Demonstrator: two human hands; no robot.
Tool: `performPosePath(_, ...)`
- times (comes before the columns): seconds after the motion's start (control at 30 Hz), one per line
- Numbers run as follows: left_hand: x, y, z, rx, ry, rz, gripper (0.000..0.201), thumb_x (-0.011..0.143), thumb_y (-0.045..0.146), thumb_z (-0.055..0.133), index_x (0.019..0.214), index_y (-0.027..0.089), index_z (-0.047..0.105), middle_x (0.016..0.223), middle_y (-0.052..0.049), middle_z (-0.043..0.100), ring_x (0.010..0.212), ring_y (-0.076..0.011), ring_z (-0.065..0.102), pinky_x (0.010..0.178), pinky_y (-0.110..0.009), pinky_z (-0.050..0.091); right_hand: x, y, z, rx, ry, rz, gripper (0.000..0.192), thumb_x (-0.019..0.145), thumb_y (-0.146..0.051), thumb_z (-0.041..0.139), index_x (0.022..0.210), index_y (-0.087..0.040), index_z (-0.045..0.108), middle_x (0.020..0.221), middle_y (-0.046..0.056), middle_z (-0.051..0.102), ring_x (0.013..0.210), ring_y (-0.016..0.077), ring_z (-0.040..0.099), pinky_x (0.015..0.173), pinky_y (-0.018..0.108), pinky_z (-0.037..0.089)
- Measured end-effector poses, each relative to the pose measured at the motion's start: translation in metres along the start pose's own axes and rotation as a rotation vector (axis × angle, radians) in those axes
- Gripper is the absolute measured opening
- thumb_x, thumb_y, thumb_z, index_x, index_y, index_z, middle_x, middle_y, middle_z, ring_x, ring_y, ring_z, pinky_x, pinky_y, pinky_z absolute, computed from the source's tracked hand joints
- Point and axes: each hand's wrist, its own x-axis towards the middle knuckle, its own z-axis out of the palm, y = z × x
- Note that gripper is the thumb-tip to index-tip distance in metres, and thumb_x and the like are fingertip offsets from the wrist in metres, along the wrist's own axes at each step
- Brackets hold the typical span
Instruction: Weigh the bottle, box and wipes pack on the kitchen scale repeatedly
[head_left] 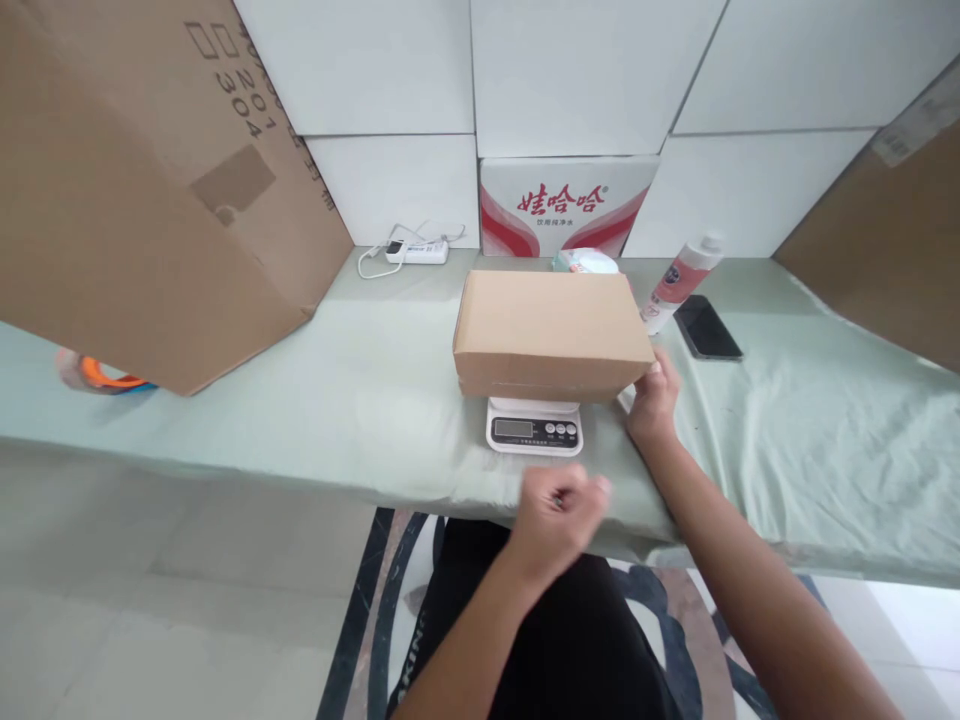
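We see a plain brown cardboard box (551, 332), closed and rectangular with crisp edges, resting on a small white kitchen scale (534, 426) whose grey display and round buttons poke out at the front. The scale stands on a table draped in a smooth pale green cloth (360, 400) that wrinkles towards the right. Our right hand (654, 400) touches the box's near right corner, fingers curled against the cardboard but not gripping it. Our left hand (562, 515) hovers over the table's front edge, closed into a loose fist around nothing we can make out. Behind the box lie a white plastic bottle with a pink label (681, 280), tilted, and a glossy black phone (707, 327) just beside it.
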Motion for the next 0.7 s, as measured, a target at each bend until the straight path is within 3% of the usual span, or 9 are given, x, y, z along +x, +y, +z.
performPosePath(0.1,0.017,0.016,-0.046,0.044,0.446,0.214,0.059,0.098,0.036,0.066,0.063,0.022,0.02,0.057,0.007,0.02,0.054,-0.0099,0.018,0.053,-0.031,0.019,-0.001,-0.003,-0.002,0.009,0.018,-0.046,0.045,0.097,-0.067,0.055,0.092,-0.025,0.07,0.074,0.0,0.058,0.069,0.0176,0.055,0.065,0.031,0.046)
performPosePath(0.2,0.034,0.018,-0.084,0.161,0.673,0.343,0.06,0.097,0.039,0.069,0.065,0.023,0.021,0.059,0.007,0.019,0.055,-0.0106,0.019,0.054,-0.03,0.02,0.0,-0.005,-0.001,0.001,0.023,-0.058,0.049,0.097,-0.069,0.053,0.093,-0.024,0.071,0.075,0.001,0.06,0.07,0.0181,0.056,0.064,0.031,0.046)
performPosePath(0.27,0.046,0.015,-0.103,0.242,0.724,0.395,0.057,0.097,0.039,0.069,0.065,0.023,0.025,0.062,0.007,0.023,0.057,-0.0114,0.024,0.057,-0.028,0.025,0.002,-0.006,0.001,0.002,0.03,-0.052,0.05,0.096,-0.071,0.053,0.095,-0.024,0.072,0.076,0.001,0.061,0.069,0.0177,0.056,0.063,0.031,0.047)
performPosePath(0.33,0.059,0.011,-0.117,0.309,0.755,0.416,0.042,0.096,0.038,0.068,0.068,0.023,0.04,0.068,0.004,0.04,0.065,-0.013,0.04,0.064,-0.027,0.036,0.003,-0.007,0.002,0.013,0.045,-0.047,0.05,0.095,-0.071,0.054,0.1,-0.025,0.073,0.079,0.001,0.063,0.07,0.0171,0.056,0.063,0.03,0.047)
performPosePath(0.43,0.078,0.005,-0.127,0.326,0.749,0.382,0.017,0.097,0.04,0.062,0.095,0.023,0.064,0.1,-0.004,0.067,0.097,-0.0189,0.062,0.085,-0.03,0.047,0.003,-0.01,0.004,0.031,0.064,-0.068,0.053,0.095,-0.072,0.054,0.114,-0.026,0.073,0.092,0.003,0.069,0.078,0.0184,0.062,0.066,0.03,0.051)
performPosePath(0.57,0.097,0.001,-0.124,0.311,0.657,0.349,0.027,0.101,0.042,0.053,0.112,0.025,0.07,0.12,-0.008,0.072,0.116,-0.0234,0.065,0.099,-0.034,0.051,0.0,-0.017,0.008,0.021,0.01,-0.143,0.063,0.099,-0.071,0.047,0.144,-0.029,0.063,0.134,0.01,0.07,0.118,0.0267,0.068,0.097,0.042,0.057)
performPosePath(0.63,0.106,0.005,-0.123,0.294,0.655,0.358,0.028,0.101,0.043,0.052,0.112,0.025,0.071,0.12,-0.007,0.074,0.118,-0.0239,0.066,0.103,-0.034,0.051,0.002,-0.025,0.01,-0.014,-0.036,-0.15,0.064,0.103,-0.068,0.042,0.154,-0.032,0.056,0.157,0.01,0.059,0.142,0.03,0.057,0.116,0.049,0.049)
performPosePath(0.7,0.12,0.013,-0.127,0.288,0.681,0.375,0.03,0.101,0.045,0.052,0.111,0.025,0.072,0.119,-0.007,0.074,0.117,-0.0238,0.067,0.104,-0.033,0.052,0.012,-0.035,0.015,-0.049,-0.097,-0.121,0.066,0.104,-0.07,0.038,0.16,-0.035,0.048,0.17,0.007,0.047,0.156,0.0306,0.044,0.122,0.052,0.045)
